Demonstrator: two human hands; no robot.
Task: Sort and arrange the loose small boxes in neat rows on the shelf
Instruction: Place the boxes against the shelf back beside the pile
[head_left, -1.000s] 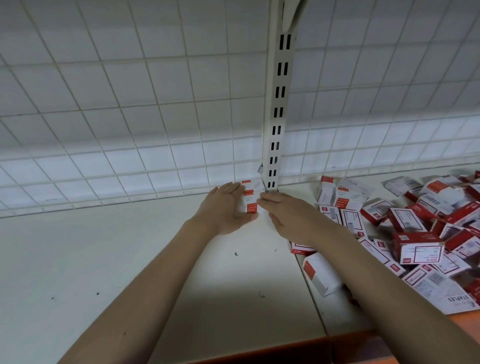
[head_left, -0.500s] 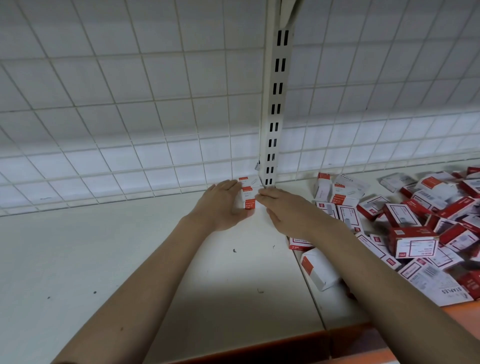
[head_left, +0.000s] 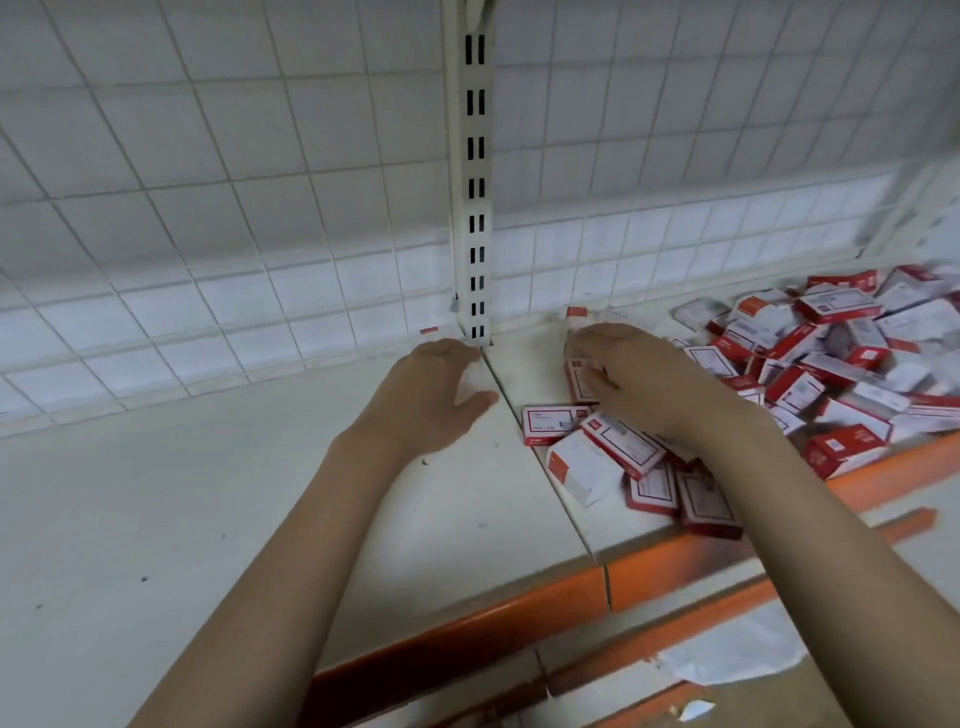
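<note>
- The left hand (head_left: 434, 395) lay on the white shelf (head_left: 156, 519) just left of the slotted post (head_left: 475, 208), covering the spot at the far edge; a red sliver of box (head_left: 429, 330) showed beyond its fingers.
- Whether that hand held anything could not be told, since its fingers curved down out of sight.
- The right hand (head_left: 631, 376) reached into the near-left edge of the loose pile of boxes (head_left: 810, 364) on the right half of the shelf, fingers bent over one; a firm grip could not be confirmed.
- The step in hand looked like fetching the next box for a row by the post.
- Next, the right hand would need to pinch one box, carry it left and set it flush against the placed ones.
</note>
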